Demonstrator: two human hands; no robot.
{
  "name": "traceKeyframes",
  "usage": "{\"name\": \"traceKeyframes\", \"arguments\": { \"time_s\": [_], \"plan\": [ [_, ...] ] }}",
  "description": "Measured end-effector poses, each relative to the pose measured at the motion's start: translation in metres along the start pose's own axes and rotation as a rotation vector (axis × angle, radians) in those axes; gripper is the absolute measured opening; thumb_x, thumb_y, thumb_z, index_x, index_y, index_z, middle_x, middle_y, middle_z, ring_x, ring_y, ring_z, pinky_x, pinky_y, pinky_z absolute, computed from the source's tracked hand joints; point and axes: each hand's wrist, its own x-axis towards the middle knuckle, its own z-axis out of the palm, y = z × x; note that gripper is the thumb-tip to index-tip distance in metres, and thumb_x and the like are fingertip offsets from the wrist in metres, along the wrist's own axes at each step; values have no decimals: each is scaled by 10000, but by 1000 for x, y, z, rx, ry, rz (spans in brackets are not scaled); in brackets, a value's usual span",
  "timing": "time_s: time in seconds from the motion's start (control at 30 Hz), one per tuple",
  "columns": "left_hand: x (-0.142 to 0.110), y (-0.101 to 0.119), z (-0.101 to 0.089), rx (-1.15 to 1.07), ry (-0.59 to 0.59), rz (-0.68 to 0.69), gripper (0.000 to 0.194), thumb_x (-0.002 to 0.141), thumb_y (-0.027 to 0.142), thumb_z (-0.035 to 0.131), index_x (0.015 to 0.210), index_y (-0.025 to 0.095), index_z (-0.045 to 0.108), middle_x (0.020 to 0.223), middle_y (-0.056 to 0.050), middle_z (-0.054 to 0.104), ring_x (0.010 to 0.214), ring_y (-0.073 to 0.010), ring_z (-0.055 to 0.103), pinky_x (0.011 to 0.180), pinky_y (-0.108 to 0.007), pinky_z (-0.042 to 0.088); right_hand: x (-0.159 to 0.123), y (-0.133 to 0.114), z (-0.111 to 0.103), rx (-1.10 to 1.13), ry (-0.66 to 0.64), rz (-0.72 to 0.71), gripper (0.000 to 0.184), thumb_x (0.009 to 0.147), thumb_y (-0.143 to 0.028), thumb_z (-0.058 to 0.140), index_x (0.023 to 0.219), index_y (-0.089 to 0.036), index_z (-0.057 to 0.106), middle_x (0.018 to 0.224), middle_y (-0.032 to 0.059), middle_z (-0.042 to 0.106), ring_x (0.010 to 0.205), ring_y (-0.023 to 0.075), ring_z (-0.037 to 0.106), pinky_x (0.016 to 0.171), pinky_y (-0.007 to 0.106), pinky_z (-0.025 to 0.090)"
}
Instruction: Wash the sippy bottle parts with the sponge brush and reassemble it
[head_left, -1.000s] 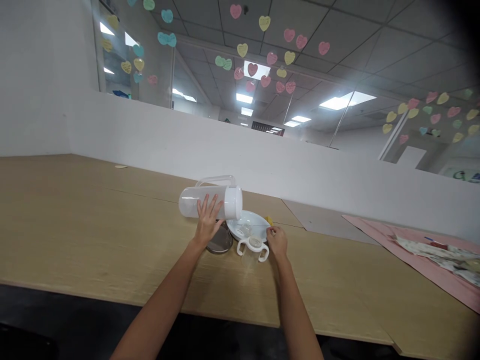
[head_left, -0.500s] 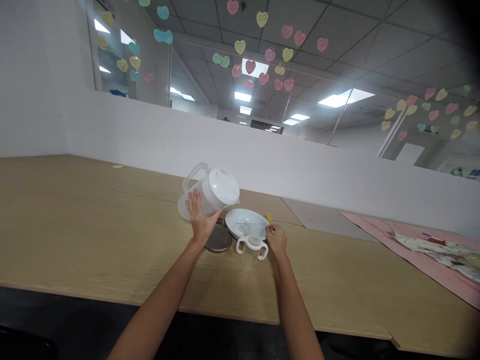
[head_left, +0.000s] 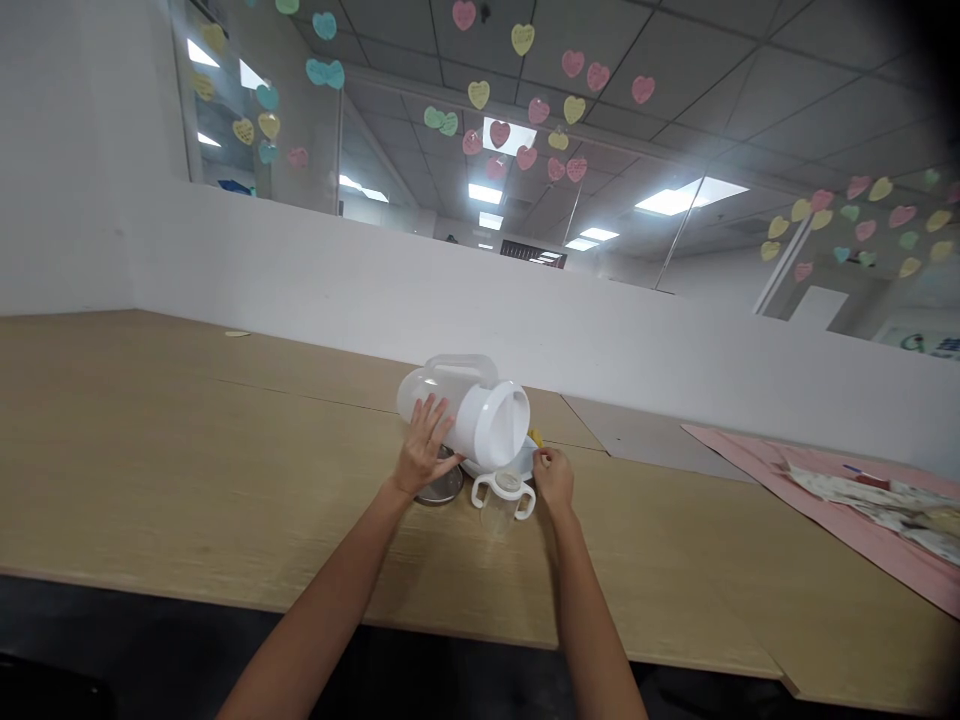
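A translucent pitcher [head_left: 450, 382] with a white lid [head_left: 504, 425] lies tipped nearly on its side, its lid end toward the right over a shallow white dish [head_left: 525, 462]. My left hand [head_left: 426, 448] grips the pitcher's near side, fingers spread along its body. Much of the dish is hidden behind the lid. My right hand [head_left: 553, 478] is closed, thumb and fingers pinching the dish's right rim. In front of the dish stands a clear cup [head_left: 498, 512] with a white two-handled top. Below my left hand is a dark round metal tray or lid [head_left: 441, 488], partly covered.
A small yellow item [head_left: 535, 437] shows behind the dish. To the right, a pink cloth [head_left: 739, 450] carries patterned fabric [head_left: 847, 494] and a pen. A white wall [head_left: 337, 280] with glass above it runs along the back of the wooden table [head_left: 225, 480].
My left hand has carried the pitcher to the right and tipped it further, so its lid now covers much of the white dish. My right hand has stayed at the rim.
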Motion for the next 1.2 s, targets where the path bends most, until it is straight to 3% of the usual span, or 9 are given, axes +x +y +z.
{"name": "traceKeyframes", "arguments": {
  "time_s": [0.2, 0.3, 0.4, 0.53, 0.73, 0.93, 1.07, 1.2],
  "plan": [
    [1, -5, -2, 121, 166, -539, 899, 631, 458, 664, 1342, 159, 203, 1346, -180, 345, 1257, -302, 307, 1014, -472, 299, -1, 6, -1, -53, -19, 271, 317, 765, -196, 364, 960, -142, 607, 938, 99, 638, 839, 190, 577, 667, 253, 386],
    [3, -11, -5, 156, 246, -768, 920, 609, 474, 675, 1344, 158, 221, 1354, -165, 341, 1255, -287, 315, 1026, -433, 295, -1, 11, 1, -135, -153, 330, 306, 748, -238, 408, 952, -140, 612, 938, 110, 640, 854, 208, 583, 649, 256, 391],
    [3, -17, -7, 176, 292, -896, 933, 594, 476, 685, 1343, 155, 230, 1353, -160, 345, 1253, -285, 318, 1032, -426, 286, -1, 15, 5, -199, -288, 337, 295, 746, -280, 419, 884, -134, 635, 903, 124, 647, 848, 229, 592, 632, 266, 399],
    [1, -21, -8, 193, 336, -973, 943, 585, 481, 688, 1341, 145, 237, 1353, -166, 344, 1247, -286, 326, 1029, -418, 292, 0, 18, 12, -239, -363, 323, 279, 735, -304, 456, 865, -147, 647, 892, 127, 651, 843, 233, 602, 630, 267, 410],
    [-1, -25, -8, 223, 361, -983, 934, 588, 501, 675, 1336, 139, 248, 1355, -171, 339, 1256, -284, 307, 1040, -416, 267, 1, 21, 18, -239, -367, 304, 271, 680, -339, 555, 852, -153, 651, 890, 132, 654, 827, 236, 607, 636, 273, 419],
    [-2, -28, -9, 224, 355, -997, 943, 594, 536, 651, 1337, 125, 241, 1346, -201, 333, 1250, -316, 303, 1021, -466, 265, -1, 24, 11, -97, -164, 381, 282, 698, -371, 517, 688, -116, 637, 728, 175, 638, 723, 278, 612, 567, 312, 400],
    [-3, -29, -9, 243, 328, -1009, 945, 602, 566, 626, 1339, 120, 237, 1353, -202, 319, 1251, -328, 294, 1023, -482, 246, 1, 24, 0, -20, -1, 509, 302, 754, -350, 429, 807, -117, 613, 774, 168, 638, 720, 257, 605, 553, 297, 380],
    [-1, -29, -10, 259, 297, -1041, 945, 612, 584, 604, 1347, 130, 219, 1356, -193, 318, 1243, -332, 300, 1014, -493, 249, 3, 25, -3, -4, 55, 557, 337, 788, -344, 342, 870, -119, 579, 785, 160, 638, 692, 237, 592, 536, 290, 365]
  ]
}}
